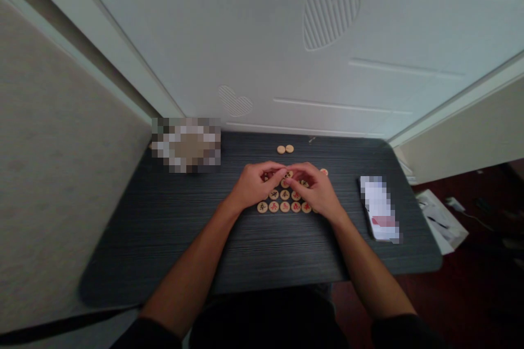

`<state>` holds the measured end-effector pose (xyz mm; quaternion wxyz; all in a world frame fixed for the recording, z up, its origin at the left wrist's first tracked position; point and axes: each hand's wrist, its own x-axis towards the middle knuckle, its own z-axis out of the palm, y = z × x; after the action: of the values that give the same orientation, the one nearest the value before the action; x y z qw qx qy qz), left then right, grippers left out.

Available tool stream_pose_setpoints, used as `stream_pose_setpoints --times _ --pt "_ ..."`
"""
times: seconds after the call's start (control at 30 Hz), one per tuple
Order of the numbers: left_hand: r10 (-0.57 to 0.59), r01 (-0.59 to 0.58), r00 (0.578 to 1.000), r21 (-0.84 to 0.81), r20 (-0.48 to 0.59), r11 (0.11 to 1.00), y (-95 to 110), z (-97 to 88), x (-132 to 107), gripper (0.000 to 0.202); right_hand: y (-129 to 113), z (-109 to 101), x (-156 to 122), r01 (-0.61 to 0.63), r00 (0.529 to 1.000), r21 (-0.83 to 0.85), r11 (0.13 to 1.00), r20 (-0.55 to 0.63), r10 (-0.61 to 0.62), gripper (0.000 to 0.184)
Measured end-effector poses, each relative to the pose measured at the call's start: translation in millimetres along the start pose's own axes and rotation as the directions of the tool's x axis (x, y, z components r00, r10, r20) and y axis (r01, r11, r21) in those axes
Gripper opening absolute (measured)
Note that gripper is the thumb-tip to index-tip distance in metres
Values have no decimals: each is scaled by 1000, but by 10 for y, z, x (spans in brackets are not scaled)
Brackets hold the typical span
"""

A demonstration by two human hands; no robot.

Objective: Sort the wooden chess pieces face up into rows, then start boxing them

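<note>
Several round wooden game pieces with red or black characters lie in rows at the middle of a dark wood-grain table. My left hand and my right hand rest over the far rows, fingertips meeting above the pieces. Both hands have curled fingers pinching among the pieces; the right fingertips touch a piece. What each pinch holds is too small to make out. The hands hide part of the rows.
Two plain wooden pieces lie apart near the far edge, and one more sits right of my right hand. A blurred object stands at the far left, another at the right. A white door stands behind the table; papers lie on the floor.
</note>
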<state>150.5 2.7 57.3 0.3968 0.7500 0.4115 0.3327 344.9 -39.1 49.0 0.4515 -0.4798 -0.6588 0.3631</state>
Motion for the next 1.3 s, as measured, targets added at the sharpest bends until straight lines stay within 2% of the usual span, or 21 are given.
stream_pose_setpoints --times 0.13,0.3,0.43,0.63,0.8,1.07,1.2,1.3 --pt "-42 42 998 -1 56 999 -8 -121 8 33 -12 1 -3 29 1000 -40 999 8 -29 25" --pt "-135 135 988 -6 78 991 -176 -538 -2 38 -62 -52 6 25 998 -118 993 -55 -32 17" --pt "-234 230 950 42 206 972 -331 -761 -46 39 -49 -83 8 -17 992 -126 992 -125 1 19" --pt "-303 280 911 119 281 953 -390 -736 -65 38 -8 -86 2 -53 987 -118 992 -157 34 22" --pt "-331 290 905 182 268 940 -426 -726 -56 37 2 -89 11 -55 985 -116 992 -167 35 22" --pt "-268 240 947 169 175 956 -433 -743 -75 35 17 -125 6 -78 982 -102 992 -180 59 23" --pt "-227 212 966 126 121 969 -413 -733 -58 38 17 -206 132 -45 987 -214 976 -160 10 25" --pt "-185 177 982 148 43 973 -427 -696 -33 39 28 -256 331 23 997 -357 934 -61 -48 26"
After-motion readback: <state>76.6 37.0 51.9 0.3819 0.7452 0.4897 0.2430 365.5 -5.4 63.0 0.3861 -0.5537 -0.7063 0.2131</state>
